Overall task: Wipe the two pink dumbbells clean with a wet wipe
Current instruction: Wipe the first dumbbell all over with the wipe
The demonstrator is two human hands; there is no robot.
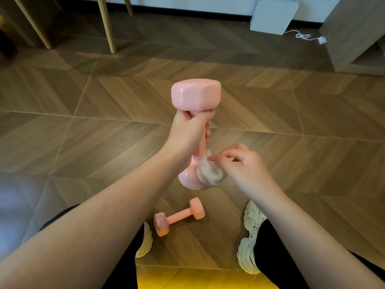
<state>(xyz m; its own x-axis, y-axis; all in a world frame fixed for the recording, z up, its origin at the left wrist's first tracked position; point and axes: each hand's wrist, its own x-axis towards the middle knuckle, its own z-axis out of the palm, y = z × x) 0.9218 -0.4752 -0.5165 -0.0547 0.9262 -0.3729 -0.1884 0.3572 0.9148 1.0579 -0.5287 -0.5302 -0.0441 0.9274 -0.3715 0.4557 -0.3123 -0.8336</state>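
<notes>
My left hand (190, 131) grips the handle of a pink 1 KG dumbbell (195, 97) and holds it nearly upright in mid-air, one head up and the other down. My right hand (242, 163) pinches a white wet wipe (210, 173) and presses it against the right side of the lower head. The wipe covers part of that head. A second pink dumbbell (179, 215) lies on the wooden floor below, between my two feet.
My white sneakers (250, 236) stand on either side of the lying dumbbell. Wooden furniture legs (107, 24) rise at the back left. A white box (273, 15) with a cable sits at the back right beside a wooden cabinet (354, 34).
</notes>
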